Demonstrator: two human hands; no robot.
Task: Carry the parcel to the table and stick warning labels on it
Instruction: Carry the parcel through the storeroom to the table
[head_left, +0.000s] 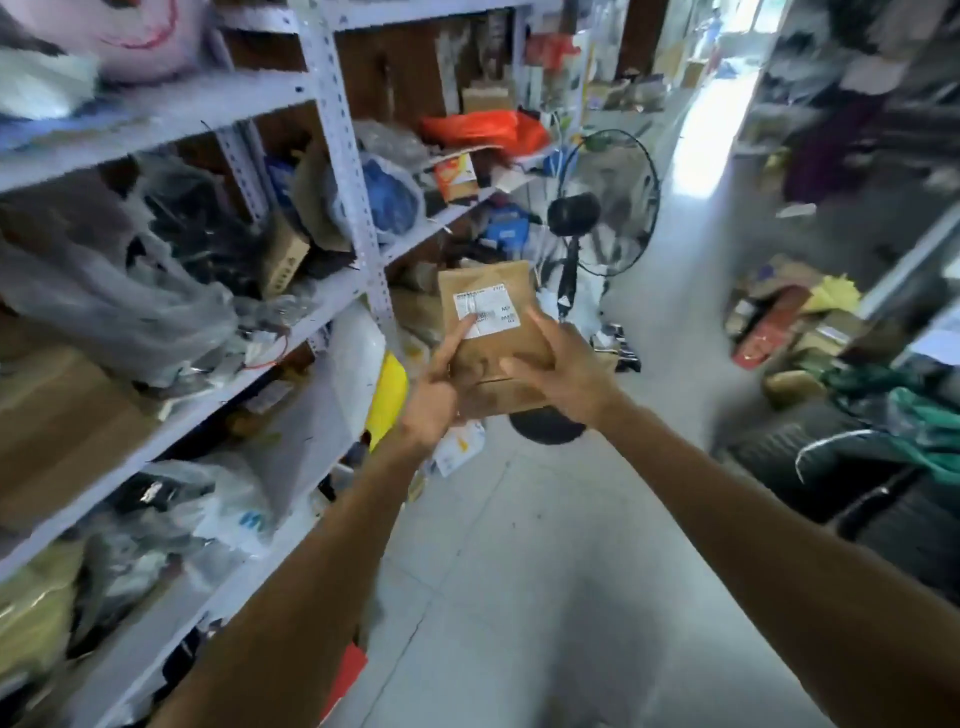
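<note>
A person holds a brown paper parcel (493, 332) at arm's length in a cluttered storeroom aisle, both hands closed around its lower half: the left hand (435, 387) grips the edge at 9 o'clock with a finger laid on the white shipping label (487, 312), the right hand (558, 371) clasps the edge at 3 o'clock. The carry looks barely begun; no table is in view. The soft, creased packet likely travels best supported from beneath, label upward. Grey perforated steel shelving (343, 140) stands at 9 o'clock, a black pedestal fan (597, 208) at 12.
</note>
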